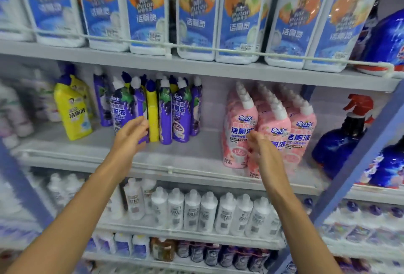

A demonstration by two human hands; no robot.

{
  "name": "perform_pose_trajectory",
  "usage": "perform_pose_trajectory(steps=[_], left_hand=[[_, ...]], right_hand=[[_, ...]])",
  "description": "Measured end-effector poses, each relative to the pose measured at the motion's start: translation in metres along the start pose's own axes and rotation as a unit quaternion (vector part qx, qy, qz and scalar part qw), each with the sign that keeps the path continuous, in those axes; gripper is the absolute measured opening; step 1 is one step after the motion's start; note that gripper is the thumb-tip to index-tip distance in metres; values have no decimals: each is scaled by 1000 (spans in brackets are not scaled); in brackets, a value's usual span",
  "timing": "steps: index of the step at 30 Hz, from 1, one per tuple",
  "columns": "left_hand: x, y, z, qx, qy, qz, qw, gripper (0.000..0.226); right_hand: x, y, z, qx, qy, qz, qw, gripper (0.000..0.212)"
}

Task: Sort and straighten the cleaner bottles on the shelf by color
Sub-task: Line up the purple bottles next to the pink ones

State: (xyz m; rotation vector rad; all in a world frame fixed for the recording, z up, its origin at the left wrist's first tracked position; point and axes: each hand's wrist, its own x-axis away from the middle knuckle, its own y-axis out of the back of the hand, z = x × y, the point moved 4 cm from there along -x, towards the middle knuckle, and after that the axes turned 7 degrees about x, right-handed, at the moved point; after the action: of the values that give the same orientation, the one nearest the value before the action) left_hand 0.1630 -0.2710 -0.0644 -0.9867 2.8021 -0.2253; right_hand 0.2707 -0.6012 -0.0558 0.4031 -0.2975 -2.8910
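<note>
On the middle shelf (185,158) stand purple cleaner bottles (181,116) in a tight group, with one yellow bottle (152,116) wedged among them. More yellow bottles (73,112) stand tilted to the left. Pink bottles (240,125) form rows to the right. My left hand (131,134) is in front of the purple group, fingers apart, its fingertips at the yellow bottle's left edge. My right hand (264,153) hangs in front of the pink bottles, fingers loosely curled, holding nothing that I can see.
Large white bottles with blue labels (238,22) fill the upper shelf behind a wire rail. Blue spray bottles (341,140) stand at the right beside a blue upright post (358,155). White bottles (207,214) line the lower shelf. Bare shelf lies between the purple and pink groups.
</note>
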Motion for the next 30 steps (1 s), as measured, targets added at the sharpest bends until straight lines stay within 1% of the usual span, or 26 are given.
perform_pose_trajectory(steps=[3,4,7,9,10,11,13,14,16,17,19,20,22,25,27,30], left_hand=[[-6,25,-12,-19,-9,-27,999,49],[-9,33,-16,-27,-13,-37,999,49],[-24,56,-21,-40,-16,-74,996,53],[-35,68,-21,-39,-19,-97,994,50],[-40,75,-21,-40,-21,-105,994,43],[-45,80,-21,-41,-23,-109,993,34],[-57,93,-21,-41,-20,-118,992,24],[-64,99,-20,-42,-20,-121,992,26],[-83,111,-21,-51,-24,-118,991,42],[-94,115,-21,-53,-26,-111,992,52],[-115,118,-20,-56,-30,-89,994,60],[-125,117,-19,-53,-34,-78,995,59],[-141,111,-19,-43,-39,-52,997,56],[-164,109,-7,-53,-40,15,998,55],[-170,108,1,-59,-36,52,996,52],[-177,110,9,-64,-41,65,995,55]], right_hand=[[-17,-43,10,-19,14,41,999,52],[-23,-58,13,-23,15,54,998,49],[-43,-100,16,-24,20,87,996,28],[-54,-124,18,-18,27,103,994,24],[-60,-135,18,-20,25,111,993,25],[-69,-146,18,-12,26,118,993,31],[-87,-168,16,1,20,116,993,60],[-96,-177,18,5,19,116,993,62],[-111,-194,23,8,18,114,993,41],[-118,-203,25,6,21,105,994,36],[-133,-224,34,22,48,81,995,44],[-138,-235,39,36,65,72,995,47],[-146,-258,42,58,72,44,995,48],[-154,-279,36,108,85,-42,990,58],[-155,-287,34,132,103,-97,981,58],[-154,-292,36,170,120,-142,968,56]])
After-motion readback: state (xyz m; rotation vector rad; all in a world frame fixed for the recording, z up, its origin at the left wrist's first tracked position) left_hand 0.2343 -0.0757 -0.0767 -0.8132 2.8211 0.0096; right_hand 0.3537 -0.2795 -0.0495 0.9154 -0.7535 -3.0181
